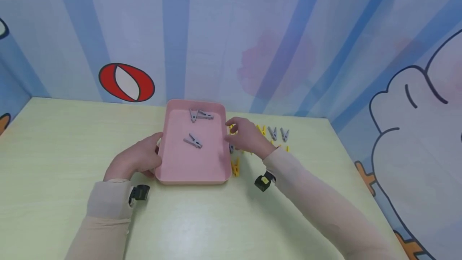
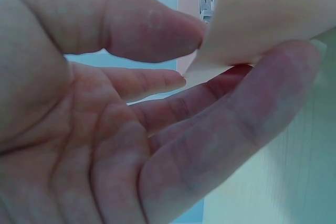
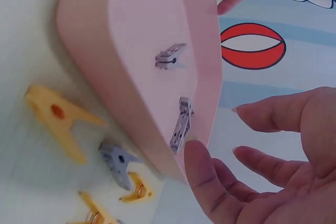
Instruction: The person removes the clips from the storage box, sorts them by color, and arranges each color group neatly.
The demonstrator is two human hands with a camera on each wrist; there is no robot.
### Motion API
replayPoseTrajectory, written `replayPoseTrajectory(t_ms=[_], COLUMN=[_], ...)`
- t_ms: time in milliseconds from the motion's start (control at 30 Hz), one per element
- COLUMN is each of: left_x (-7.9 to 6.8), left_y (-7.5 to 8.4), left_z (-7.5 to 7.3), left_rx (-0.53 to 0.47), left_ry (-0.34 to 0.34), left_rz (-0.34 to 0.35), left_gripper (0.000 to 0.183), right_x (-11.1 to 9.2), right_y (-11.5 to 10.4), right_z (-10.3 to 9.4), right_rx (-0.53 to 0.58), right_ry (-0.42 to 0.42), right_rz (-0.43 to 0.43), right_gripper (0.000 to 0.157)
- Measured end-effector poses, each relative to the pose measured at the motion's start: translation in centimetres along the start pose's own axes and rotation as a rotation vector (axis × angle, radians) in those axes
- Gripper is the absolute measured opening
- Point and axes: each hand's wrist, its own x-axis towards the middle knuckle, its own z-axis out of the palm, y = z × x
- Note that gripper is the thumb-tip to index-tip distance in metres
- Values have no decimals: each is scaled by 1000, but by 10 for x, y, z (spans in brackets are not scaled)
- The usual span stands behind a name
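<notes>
A pink tray [image 1: 195, 167] lies in front of me with a few grey clothespins [image 1: 195, 143] in it. My left hand [image 1: 138, 155] grips its left side; in the left wrist view the thumb [image 2: 152, 27] meets the tray wall [image 2: 262, 14] and the fingers reach beneath. Over the tray's right rim hovers my right hand [image 1: 249, 135]. Its fingers are spread and loosely bent, with nothing between them in the right wrist view. Just outside the right wall lie a yellow clothespin [image 3: 58, 116] and a grey clothespin [image 3: 116, 161].
More yellow clothespins [image 1: 261, 130] and grey clothespins [image 1: 285, 135] lie on the table right of the tray, partly behind my right hand. A patterned blue backdrop [image 1: 216, 43] rises at the table's far edge. The pale table [image 1: 187, 224] extends toward me.
</notes>
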Motion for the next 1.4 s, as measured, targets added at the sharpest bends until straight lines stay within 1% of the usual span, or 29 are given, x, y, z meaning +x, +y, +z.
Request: replayPoseTrajectory(t_ms=[167,333,533,633,700,833,900,967,1000,1067,1167,1400], left_x=[1,1,1,1,1,2,2,2,2,3,2,1], left_y=[-1,-2,-2,-2,-3,-3,-4,-3,-3,-2,-2,-3], left_z=[0,0,1,1,1,1,-2,-2,-2,-2,-2,-2], left_rx=[1,-2,10,5,-2,-6,5,13,14,13,7,-6], left_ry=[2,2,1,-3,-3,3,3,2,1,2,4,2], left_rz=[6,8,15,18,20,30,35,43,45,40,29,19], left_gripper=[82,82,79,79,80,81,81,80,80,80,83,87], right_x=[8,17,30,38,44,56,64,69,72,76,80,84], right_y=[-13,-23,-36,-44,-49,-56,-60,-60,-61,-61,-62,-64], right_z=[7,14,25,29,32,41,48,53,55,60,67,72], right_rx=[19,56,18,-27,-78,-159,-220,-289,-330,-418,-481,-504], right_ry=[-44,-100,-157,-189,-209,-254,-276,-292,-294,-294,-273,-238], right_rz=[1,-19,-25,-7,-2,9,-5,-22,-33,-64,-81,-83], right_gripper=[47,44,41,40,40,44,34,22,20,24,26,21])
